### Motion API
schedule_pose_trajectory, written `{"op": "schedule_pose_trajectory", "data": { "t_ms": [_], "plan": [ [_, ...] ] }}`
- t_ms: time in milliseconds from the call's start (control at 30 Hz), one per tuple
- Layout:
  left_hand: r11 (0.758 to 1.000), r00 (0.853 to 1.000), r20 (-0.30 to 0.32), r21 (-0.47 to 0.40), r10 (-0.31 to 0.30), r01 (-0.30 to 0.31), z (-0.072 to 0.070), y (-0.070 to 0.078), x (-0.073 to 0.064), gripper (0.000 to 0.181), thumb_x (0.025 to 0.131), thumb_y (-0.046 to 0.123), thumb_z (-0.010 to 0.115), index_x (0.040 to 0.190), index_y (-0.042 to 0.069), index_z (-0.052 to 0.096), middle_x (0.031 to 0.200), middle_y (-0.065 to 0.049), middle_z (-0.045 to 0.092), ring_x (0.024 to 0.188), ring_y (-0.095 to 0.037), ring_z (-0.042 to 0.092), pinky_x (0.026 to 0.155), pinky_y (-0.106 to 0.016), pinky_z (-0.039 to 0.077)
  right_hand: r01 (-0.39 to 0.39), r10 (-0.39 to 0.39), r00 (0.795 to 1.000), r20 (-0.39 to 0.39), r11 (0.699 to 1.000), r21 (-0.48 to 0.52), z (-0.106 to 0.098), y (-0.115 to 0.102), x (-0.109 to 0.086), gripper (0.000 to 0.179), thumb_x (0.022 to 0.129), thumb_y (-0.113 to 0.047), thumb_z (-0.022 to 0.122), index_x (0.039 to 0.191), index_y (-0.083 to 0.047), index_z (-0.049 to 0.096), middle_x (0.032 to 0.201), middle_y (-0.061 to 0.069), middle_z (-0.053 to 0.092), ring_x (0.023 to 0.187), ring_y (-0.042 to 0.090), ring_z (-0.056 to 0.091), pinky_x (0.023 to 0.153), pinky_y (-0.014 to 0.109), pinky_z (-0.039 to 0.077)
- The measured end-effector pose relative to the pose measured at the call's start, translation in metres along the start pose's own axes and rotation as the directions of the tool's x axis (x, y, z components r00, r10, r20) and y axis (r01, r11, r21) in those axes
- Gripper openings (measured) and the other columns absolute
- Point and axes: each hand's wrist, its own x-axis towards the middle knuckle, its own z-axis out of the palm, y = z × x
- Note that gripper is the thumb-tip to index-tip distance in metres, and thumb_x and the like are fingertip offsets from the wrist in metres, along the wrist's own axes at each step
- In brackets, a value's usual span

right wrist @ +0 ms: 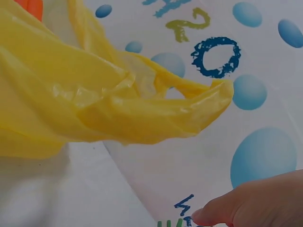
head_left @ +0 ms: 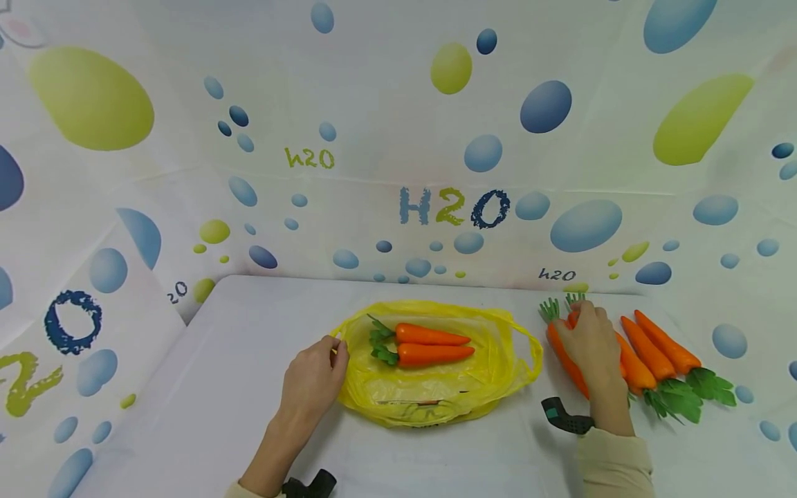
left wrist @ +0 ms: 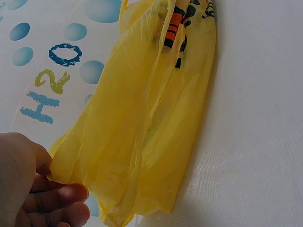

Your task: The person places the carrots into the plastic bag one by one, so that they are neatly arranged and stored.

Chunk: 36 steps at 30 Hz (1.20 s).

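A yellow plastic bag (head_left: 429, 398) lies with its mouth spread, and two orange carrots (head_left: 432, 355) with leafy green tops rest side by side in it. My left hand (head_left: 314, 370) pinches the bag's left rim between thumb and fingers; the left wrist view shows the yellow film (left wrist: 128, 127) stretching away from the fingertips. To the right of the bag, my right hand (head_left: 588, 339) reaches over a group of carrots. Its thumb and fingers grip a carrot (head_left: 572, 319) near its short green stalks, and the hand hides most of that carrot. Another carrot (head_left: 563, 354) lies just left of it.
Several more carrots (head_left: 647, 349) lie at the right, their leafy tops (head_left: 710, 387) towards me. One bag handle loop (head_left: 537, 356) sticks out towards the right hand. Behind the white table (head_left: 249, 346) hangs a sheet printed with blue and green spots (head_left: 585, 226).
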Motion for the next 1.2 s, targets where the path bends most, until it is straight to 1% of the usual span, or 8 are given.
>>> {"op": "schedule_pose_trajectory", "data": {
  "t_ms": [100,233,400,533,667,967,1067,1200],
  "plan": [
    [1.0,1.0,0.002,0.003,-0.004,0.004,0.0,0.0,0.0,0.02,0.097,0.018,0.06,0.093,0.0,0.068,0.062,-0.002,0.054,0.05,-0.01,0.041,0.047,-0.021,0.037,-0.018,0.019,1.0,0.023,1.0,-0.015,0.001,0.002,0.001,0.062,0.095,-0.029,0.059,0.142,0.006,0.039,0.129,0.033,0.043,0.109,0.046,0.045,0.1,0.064,0.044],
    [1.0,1.0,0.005,0.003,-0.01,0.01,0.0,0.0,0.0,0.02,0.098,0.018,0.06,0.093,0.001,0.068,0.063,-0.002,0.055,0.05,-0.01,0.042,0.047,-0.021,0.037,-0.047,0.049,0.996,0.075,0.999,-0.023,0.002,0.004,0.001,0.063,0.095,-0.029,0.06,0.143,0.006,0.038,0.128,0.032,0.042,0.11,0.046,0.044,0.099,0.065,0.044],
    [1.0,1.0,0.006,-0.001,-0.012,0.012,0.0,0.0,0.0,0.019,0.098,0.018,0.06,0.093,0.001,0.068,0.063,-0.002,0.055,0.05,-0.01,0.042,0.047,-0.021,0.037,-0.06,0.064,0.991,0.118,0.998,-0.033,0.007,0.007,0.001,0.066,0.094,-0.029,0.062,0.143,0.006,0.037,0.129,0.033,0.041,0.111,0.046,0.042,0.099,0.065,0.043],
    [1.0,1.0,-0.003,0.001,-0.002,0.002,0.001,-0.001,-0.001,0.019,0.097,0.017,0.06,0.091,0.001,0.067,0.062,-0.002,0.055,0.05,-0.01,0.041,0.047,-0.021,0.037,-0.06,0.066,0.99,0.128,0.997,-0.047,0.01,0.008,0.001,0.066,0.093,-0.028,0.064,0.141,0.008,0.038,0.13,0.034,0.041,0.113,0.047,0.042,0.102,0.066,0.042],
    [1.0,1.0,-0.009,0.002,0.003,-0.003,0.001,-0.001,-0.001,0.018,0.097,0.017,0.06,0.091,0.001,0.067,0.063,-0.002,0.055,0.05,-0.011,0.041,0.047,-0.021,0.037,-0.054,0.063,0.989,0.136,0.996,-0.068,0.012,0.01,0.001,0.064,0.092,-0.026,0.066,0.139,0.009,0.04,0.127,0.034,0.042,0.112,0.047,0.043,0.102,0.066,0.042],
    [1.0,1.0,-0.013,0.003,0.003,-0.003,0.001,-0.001,-0.001,0.019,0.097,0.017,0.06,0.093,0.001,0.068,0.063,-0.002,0.056,0.051,-0.011,0.042,0.048,-0.021,0.038,0.0,0.014,0.991,0.134,0.994,-0.11,0.015,0.012,0.003,0.065,0.091,-0.025,0.069,0.139,0.009,0.04,0.129,0.035,0.044,0.114,0.048,0.045,0.103,0.064,0.042],
    [1.0,1.0,-0.012,0.002,0.002,-0.002,0.001,-0.001,-0.001,0.019,0.097,0.017,0.06,0.093,0.001,0.068,0.064,-0.003,0.056,0.051,-0.011,0.042,0.048,-0.021,0.038,0.005,0.011,0.99,0.138,0.994,-0.114,0.015,0.011,0.002,0.064,0.091,-0.024,0.069,0.139,0.009,0.041,0.129,0.036,0.044,0.114,0.048,0.046,0.104,0.064,0.041],
    [1.0,1.0,-0.007,0.001,0.002,-0.002,0.0,-0.001,-0.001,0.019,0.097,0.017,0.06,0.093,0.001,0.068,0.064,-0.003,0.056,0.051,-0.011,0.042,0.048,-0.021,0.038,-0.008,0.024,0.988,0.152,0.994,-0.108,0.014,0.009,0.001,0.064,0.09,-0.023,0.07,0.138,0.008,0.042,0.128,0.036,0.045,0.112,0.048,0.046,0.103,0.064,0.042]
  ]
}}
